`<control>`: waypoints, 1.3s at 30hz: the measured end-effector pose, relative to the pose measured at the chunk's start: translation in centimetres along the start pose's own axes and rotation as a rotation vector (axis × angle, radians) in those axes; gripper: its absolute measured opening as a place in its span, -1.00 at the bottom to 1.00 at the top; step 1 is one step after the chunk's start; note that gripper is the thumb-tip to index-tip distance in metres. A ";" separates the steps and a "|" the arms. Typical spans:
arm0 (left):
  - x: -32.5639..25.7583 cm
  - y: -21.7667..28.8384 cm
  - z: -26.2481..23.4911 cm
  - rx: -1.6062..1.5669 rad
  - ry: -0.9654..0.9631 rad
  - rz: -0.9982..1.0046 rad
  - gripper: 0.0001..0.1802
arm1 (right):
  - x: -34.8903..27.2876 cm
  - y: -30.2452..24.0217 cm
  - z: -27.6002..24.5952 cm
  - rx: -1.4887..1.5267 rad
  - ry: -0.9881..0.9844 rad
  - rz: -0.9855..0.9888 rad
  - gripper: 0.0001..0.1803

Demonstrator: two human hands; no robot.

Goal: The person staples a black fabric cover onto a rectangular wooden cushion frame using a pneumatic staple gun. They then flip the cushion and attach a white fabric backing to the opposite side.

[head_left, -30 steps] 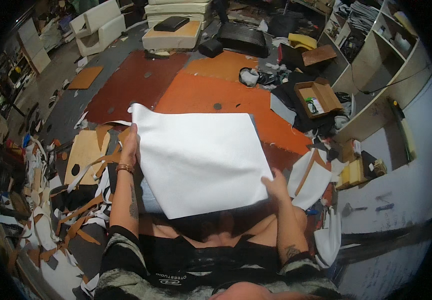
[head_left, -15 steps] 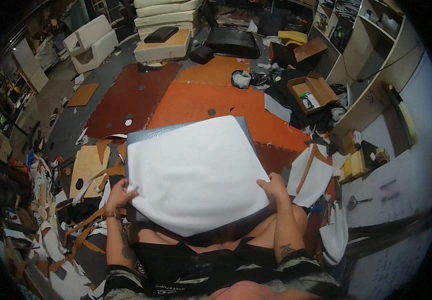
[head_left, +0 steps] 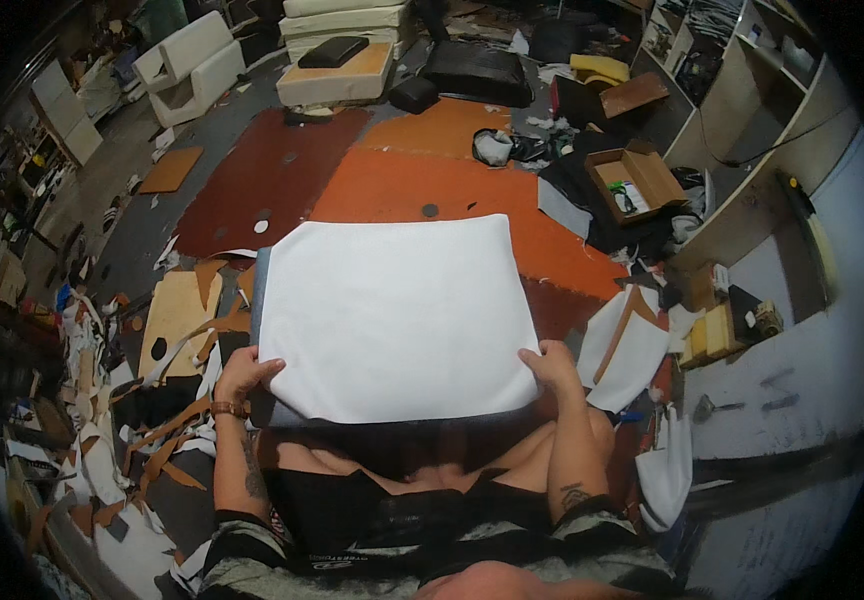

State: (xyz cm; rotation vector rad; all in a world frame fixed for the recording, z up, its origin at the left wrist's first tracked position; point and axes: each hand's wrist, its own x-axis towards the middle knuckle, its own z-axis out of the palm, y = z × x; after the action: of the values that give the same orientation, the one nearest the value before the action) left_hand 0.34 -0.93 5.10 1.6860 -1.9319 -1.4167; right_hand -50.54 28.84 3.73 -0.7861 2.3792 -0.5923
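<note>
A white sheet of upholstery material [head_left: 397,320] lies spread out in front of my lap, its surface nearly smooth. My left hand [head_left: 248,375] pinches the sheet's left edge near the lower corner, thumb on top and fingers underneath. On the opposite side my right hand [head_left: 553,366] grips the right edge the same way. A strip of a grey-blue panel [head_left: 260,280] shows along the sheet's left side; the white material hides the rest of it.
Orange and dark red floor pieces [head_left: 432,185] spread ahead. Leather and white offcuts [head_left: 157,465] heap at left beside a tan board [head_left: 177,315]. To the right are a white piece with a brown strip [head_left: 607,345], an open cardboard box [head_left: 637,185] and shelving [head_left: 742,120].
The sheet's near edge has drawn up from a sagging point to a straighter line. Its far edge has shifted and now covers the panel's far side. Both hands keep their grip.
</note>
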 end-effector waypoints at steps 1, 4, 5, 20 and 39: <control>-0.9 -0.7 0.2 -0.062 0.046 0.012 -0.55 | 0.0 0.0 0.2 0.014 0.005 -0.019 -0.47; -1.5 -2.6 0.8 -0.045 0.202 0.065 -0.68 | -0.1 0.1 0.8 0.038 0.028 -0.072 -0.48; -1.5 -3.3 0.8 -0.003 0.256 0.085 -0.71 | -0.1 0.2 1.2 0.041 0.041 -0.084 -0.49; -3.1 -5.9 1.4 0.161 0.361 0.132 -0.50 | -2.8 -9.7 6.5 -0.240 0.467 -0.442 -0.24; 15.5 -25.0 -12.9 0.550 0.661 -0.341 -0.49 | -5.6 -27.7 22.3 -0.568 -0.020 -0.845 -0.17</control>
State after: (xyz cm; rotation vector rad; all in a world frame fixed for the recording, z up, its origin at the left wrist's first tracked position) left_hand 20.48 -17.80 -13.41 2.4068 -1.7620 -0.2745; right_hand -21.84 7.17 4.58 -2.0682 2.1298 -0.1843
